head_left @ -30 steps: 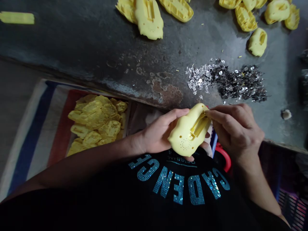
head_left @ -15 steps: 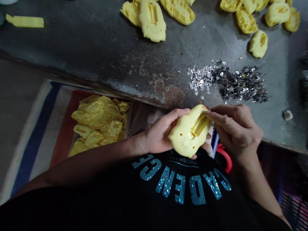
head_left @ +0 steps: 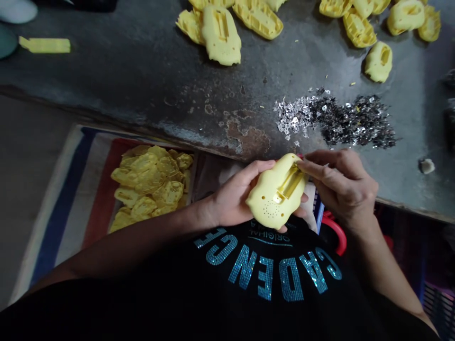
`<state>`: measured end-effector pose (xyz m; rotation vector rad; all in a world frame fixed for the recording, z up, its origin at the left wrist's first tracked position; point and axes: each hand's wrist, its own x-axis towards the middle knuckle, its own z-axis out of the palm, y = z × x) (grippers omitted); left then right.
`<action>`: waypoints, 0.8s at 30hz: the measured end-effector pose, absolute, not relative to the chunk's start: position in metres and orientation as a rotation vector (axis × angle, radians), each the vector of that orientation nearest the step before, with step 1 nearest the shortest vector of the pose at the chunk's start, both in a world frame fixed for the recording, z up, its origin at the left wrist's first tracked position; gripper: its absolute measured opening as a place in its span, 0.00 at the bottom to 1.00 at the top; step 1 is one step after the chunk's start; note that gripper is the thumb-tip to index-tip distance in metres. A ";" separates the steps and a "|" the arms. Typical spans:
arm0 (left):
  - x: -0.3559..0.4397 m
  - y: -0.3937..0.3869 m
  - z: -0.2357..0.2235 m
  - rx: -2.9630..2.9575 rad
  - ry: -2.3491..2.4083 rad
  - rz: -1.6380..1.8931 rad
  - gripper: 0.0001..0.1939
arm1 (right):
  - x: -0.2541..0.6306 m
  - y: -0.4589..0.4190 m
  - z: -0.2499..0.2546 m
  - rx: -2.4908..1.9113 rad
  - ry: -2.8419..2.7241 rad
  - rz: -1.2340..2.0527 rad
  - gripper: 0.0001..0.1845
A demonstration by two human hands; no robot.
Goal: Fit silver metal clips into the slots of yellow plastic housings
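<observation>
A yellow plastic shell [head_left: 270,203] with a long battery slot, small screw holes and a ring of speaker holes rests in my left hand [head_left: 236,196]. The fingers of that hand wrap round it from below and from the side. My right hand [head_left: 343,182] is closed, its thumb and forefinger pinched at the upper end of the slot. Whatever lies between those fingertips is hidden. Beyond the hands, a pile of small shiny metal contact pieces [head_left: 341,121] is spread on the grey worktable [head_left: 142,80].
More yellow shells [head_left: 222,40] lie at the back of the table, with another group of shells [head_left: 378,61] at the far right. Below the table edge on the left, a box holds many yellow shells [head_left: 147,175]. A white lump [head_left: 426,166] sits near the right edge.
Both hands and the shell appear slightly further left, and the view has shifted a little. My right fingertips stay at the upper end of the slot.
</observation>
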<state>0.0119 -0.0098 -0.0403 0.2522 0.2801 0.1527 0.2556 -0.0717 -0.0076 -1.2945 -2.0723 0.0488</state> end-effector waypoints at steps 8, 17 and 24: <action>0.012 -0.010 -0.031 0.369 0.337 0.236 0.43 | 0.254 -0.063 0.004 -1.301 -1.790 0.461 0.11; 0.020 -0.023 -0.028 0.417 0.462 0.474 0.34 | 0.247 -0.059 0.002 -1.323 -1.922 0.288 0.07; 0.016 -0.018 -0.030 0.445 0.394 0.366 0.37 | 0.256 -0.051 0.013 -1.342 -1.837 0.639 0.11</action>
